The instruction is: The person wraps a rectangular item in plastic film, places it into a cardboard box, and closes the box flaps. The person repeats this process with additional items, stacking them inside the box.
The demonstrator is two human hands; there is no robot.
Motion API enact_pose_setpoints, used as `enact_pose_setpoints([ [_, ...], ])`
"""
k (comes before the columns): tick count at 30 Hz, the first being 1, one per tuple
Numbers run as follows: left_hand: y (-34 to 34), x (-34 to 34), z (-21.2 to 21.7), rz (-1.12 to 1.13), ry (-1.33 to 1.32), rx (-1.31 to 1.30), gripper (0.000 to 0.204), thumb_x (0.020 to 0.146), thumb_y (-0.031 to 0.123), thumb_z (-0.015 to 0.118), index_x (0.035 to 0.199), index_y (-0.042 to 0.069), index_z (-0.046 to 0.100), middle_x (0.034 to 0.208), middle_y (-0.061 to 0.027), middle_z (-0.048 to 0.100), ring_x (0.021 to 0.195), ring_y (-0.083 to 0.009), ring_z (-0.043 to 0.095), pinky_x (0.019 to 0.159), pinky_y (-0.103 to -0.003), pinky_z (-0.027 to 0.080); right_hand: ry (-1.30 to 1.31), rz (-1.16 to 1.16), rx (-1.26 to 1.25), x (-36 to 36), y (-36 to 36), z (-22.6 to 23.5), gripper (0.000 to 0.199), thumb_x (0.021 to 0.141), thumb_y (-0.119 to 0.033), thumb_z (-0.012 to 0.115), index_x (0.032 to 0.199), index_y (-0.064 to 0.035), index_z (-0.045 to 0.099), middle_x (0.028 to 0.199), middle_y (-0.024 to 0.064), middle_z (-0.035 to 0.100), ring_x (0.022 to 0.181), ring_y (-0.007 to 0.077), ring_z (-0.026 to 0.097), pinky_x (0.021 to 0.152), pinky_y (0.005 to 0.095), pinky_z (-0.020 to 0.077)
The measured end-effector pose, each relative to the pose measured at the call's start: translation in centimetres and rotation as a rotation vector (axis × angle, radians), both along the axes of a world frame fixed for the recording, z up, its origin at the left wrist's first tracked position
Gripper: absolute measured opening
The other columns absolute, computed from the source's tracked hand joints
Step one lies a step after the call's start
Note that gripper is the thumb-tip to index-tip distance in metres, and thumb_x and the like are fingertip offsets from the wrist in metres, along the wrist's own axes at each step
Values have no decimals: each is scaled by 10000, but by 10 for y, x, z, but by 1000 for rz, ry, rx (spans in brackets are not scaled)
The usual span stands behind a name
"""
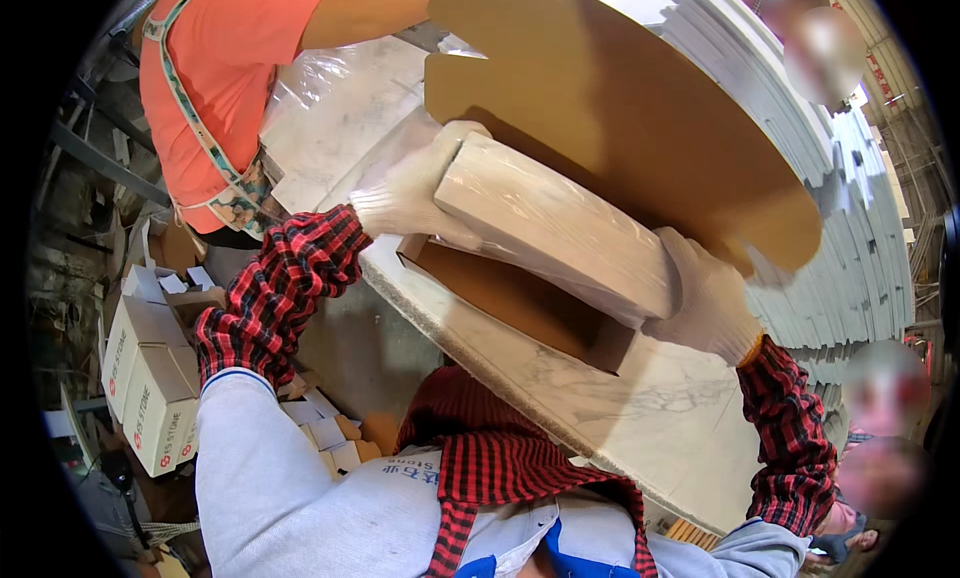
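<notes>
Between my two gloved hands is a long pale block wrapped in clear plastic film, perhaps a stack of stone tiles. My left hand grips its left end, and my right hand is wrapped round its right end. The block is tilted, its right end lower, over a narrow open cardboard box. The inside of that box shows brown along the near side; the block covers the rest. The box's large brown lid flap stands up behind the block.
The box rests on a marble-patterned slab table with a rough near edge. A co-worker in an orange shirt reaches in from the far left. Stacked grey-white slabs stand at right. White cartons lie low at left.
</notes>
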State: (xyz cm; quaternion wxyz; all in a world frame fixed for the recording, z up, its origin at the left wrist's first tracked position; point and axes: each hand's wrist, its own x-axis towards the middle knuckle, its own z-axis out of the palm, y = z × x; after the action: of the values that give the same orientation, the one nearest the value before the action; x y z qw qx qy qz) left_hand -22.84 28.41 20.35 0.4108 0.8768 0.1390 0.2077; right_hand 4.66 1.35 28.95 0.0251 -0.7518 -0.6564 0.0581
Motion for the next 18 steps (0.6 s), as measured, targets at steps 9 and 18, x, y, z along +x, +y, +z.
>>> enact_pose_setpoints([
  [9,44,28,-26,-18,-38,-148,1014,564,267,1000,1404,67,466,1294,-96,551,1233,-277,548,1071,-388,452,-14,-11,-77,24,44,2,796,614,-241,844,1334,-114,530,1081,150,672,989,369,694,808,477,570],
  [18,43,53,-54,101,27,103,940,545,270,964,1358,106,523,1305,-118,538,1284,-372,462,1088,-476,431,-80,-47,-152,45,53,-33,835,618,-222,834,1375,-109,501,1080,140,670,984,356,700,809,473,576],
])
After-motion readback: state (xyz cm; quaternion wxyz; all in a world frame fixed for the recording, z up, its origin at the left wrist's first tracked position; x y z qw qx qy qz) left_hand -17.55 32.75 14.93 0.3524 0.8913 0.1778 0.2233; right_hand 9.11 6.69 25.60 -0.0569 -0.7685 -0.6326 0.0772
